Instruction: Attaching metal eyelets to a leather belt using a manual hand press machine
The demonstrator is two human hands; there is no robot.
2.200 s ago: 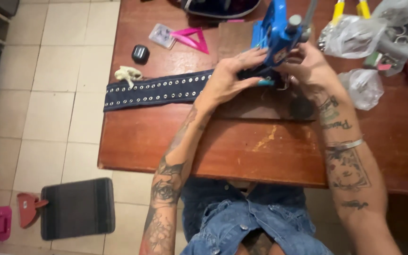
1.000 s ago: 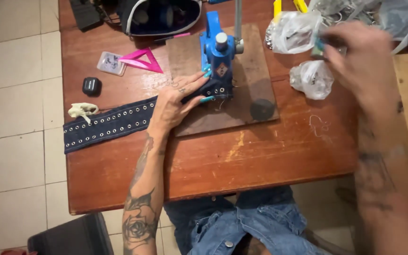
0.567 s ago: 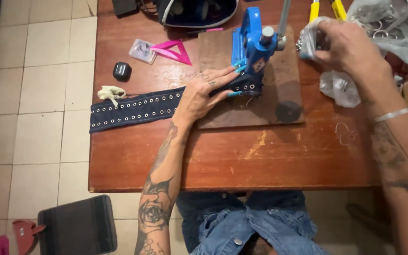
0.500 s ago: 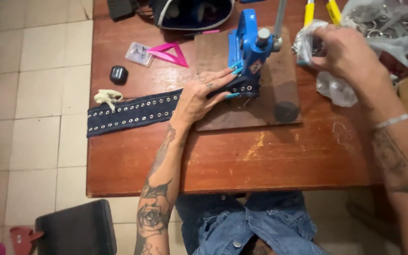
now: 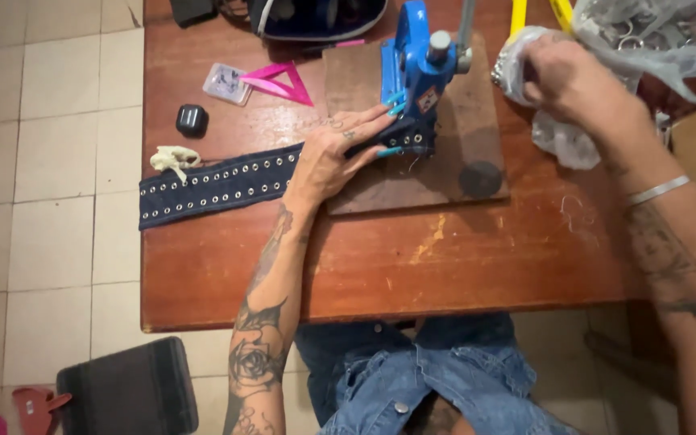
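My left hand (image 5: 338, 151) lies flat on a dark denim strap (image 5: 217, 184) studded with rows of metal eyelets, pressing its end under a blue hand press (image 5: 417, 74). The press stands on a wooden board (image 5: 445, 173) on the brown table (image 5: 380, 258). My right hand (image 5: 575, 79) is up at the back right, fingers closed inside a clear plastic bag (image 5: 525, 58) of small metal parts. The strap runs left towards the table's edge.
A pink triangle ruler (image 5: 280, 82), a small clear packet (image 5: 227, 82), a black box (image 5: 192, 120) and a pale scrap (image 5: 172, 157) lie at the back left. More plastic bags (image 5: 662, 36) and yellow-handled pliers (image 5: 538, 14) sit at the back right. A black bag (image 5: 126, 388) lies on the tiled floor.
My right hand left the press and reached to the plastic bag at the back right. My left hand stayed on the strap by the press.
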